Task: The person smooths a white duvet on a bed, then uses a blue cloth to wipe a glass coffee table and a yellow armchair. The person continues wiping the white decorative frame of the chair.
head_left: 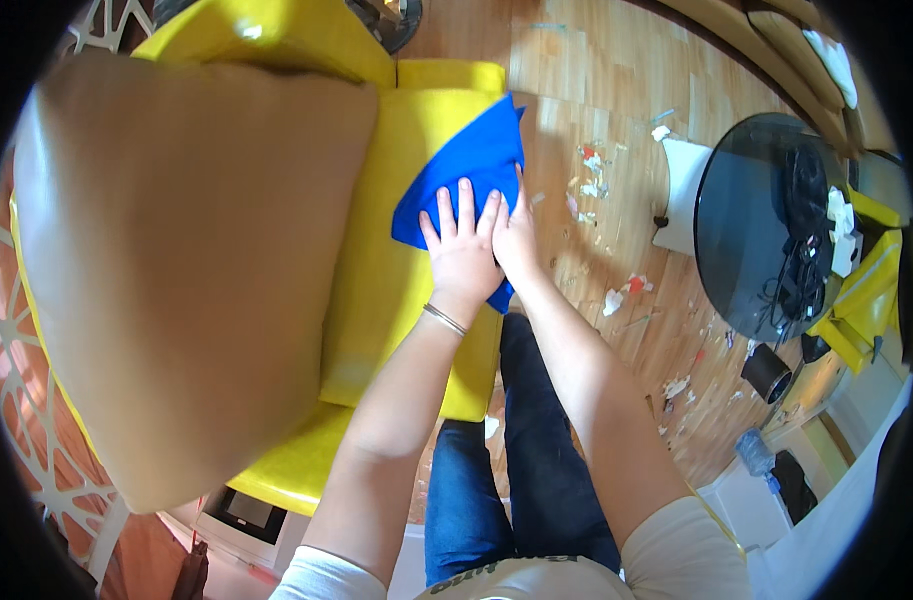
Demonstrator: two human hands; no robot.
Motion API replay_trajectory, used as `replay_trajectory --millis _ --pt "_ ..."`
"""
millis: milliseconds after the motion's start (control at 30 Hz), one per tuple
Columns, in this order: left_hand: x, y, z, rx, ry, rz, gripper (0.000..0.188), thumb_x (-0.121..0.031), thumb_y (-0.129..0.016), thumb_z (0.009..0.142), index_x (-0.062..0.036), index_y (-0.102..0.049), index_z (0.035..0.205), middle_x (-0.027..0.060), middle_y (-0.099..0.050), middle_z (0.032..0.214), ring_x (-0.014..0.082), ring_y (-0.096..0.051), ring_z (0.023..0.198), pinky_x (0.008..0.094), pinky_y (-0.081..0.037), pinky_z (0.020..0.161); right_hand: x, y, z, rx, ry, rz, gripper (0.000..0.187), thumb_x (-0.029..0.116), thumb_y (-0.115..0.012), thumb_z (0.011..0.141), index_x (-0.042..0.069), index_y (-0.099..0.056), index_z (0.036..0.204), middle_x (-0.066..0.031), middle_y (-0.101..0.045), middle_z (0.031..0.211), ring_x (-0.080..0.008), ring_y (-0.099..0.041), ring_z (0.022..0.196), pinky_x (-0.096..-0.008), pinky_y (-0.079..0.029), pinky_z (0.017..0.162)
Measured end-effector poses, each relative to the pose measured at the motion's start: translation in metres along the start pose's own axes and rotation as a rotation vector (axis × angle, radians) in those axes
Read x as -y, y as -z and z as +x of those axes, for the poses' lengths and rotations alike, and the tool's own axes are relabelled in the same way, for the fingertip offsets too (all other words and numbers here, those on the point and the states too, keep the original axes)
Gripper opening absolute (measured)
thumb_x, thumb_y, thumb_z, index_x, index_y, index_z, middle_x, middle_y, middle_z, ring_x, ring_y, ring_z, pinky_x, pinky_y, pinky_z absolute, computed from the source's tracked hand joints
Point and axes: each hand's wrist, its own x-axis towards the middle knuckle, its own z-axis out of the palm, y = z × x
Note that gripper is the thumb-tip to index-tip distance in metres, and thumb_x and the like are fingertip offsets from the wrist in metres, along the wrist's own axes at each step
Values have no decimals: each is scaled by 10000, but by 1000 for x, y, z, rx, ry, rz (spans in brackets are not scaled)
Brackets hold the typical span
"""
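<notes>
A bright blue cloth (pixel 471 160) lies over the front edge of a yellow seat (pixel 361 320), part of it hanging past the side. My left hand (pixel 463 255) rests flat on the cloth with its fingers spread. Right beside it, my right hand (pixel 516 240) is closed on the cloth at the seat's edge, thumb side against my left hand. Its fingertips are mostly hidden along that edge. A large tan-brown cushion (pixel 196 270) leans on the seat to the left of my hands.
Paper scraps (pixel 613 300) litter the wooden floor (pixel 566 120) to the right. Farther right stands a round dark glass table (pixel 741 220) with black cables (pixel 804 280). A black bin (pixel 766 375) is below it. A brown sofa (pixel 776 60) curves along the upper right.
</notes>
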Motion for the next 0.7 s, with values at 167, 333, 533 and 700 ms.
replay_trajectory --millis 167,333,533,700 --pt "-15 -44 -123 64 -60 22 725 -283 -626 870 -267 -384 1554 193 -291 1612 482 -224 1476 719 -139 1138 -64 6 -131 130 -260 282 571 449 -376 1078 31 -428 1464 -231 -531 1447 -377 -528 1323 -432 -427 1098" --pt "-16 -67 -250 249 -77 39 665 -312 -560 933 -306 -355 1565 155 -324 1606 461 -243 1476 731 -136 1130 -99 3 -276 98 -338 -4 518 404 -405 1066 30 -459 1421 -271 -555 1378 -425 -541 1273 -456 -458 1034" --pt "0 -72 -352 393 93 20 606 -361 -499 983 -324 -340 1566 224 -254 1618 502 -181 1491 697 -162 1148 -76 -16 -371 -42 -196 -216 644 250 -550 996 26 -301 1546 -312 -300 1562 -494 -324 1425 -502 -305 1181" --pt "30 -61 -370 31 271 -292 663 -207 -652 888 -56 -428 1492 379 -284 1532 589 -269 1413 610 -267 1166 -47 -27 -351 154 184 -756 787 327 -701 886 146 -349 1566 -290 -192 1618 -517 -177 1478 -633 -169 1191"
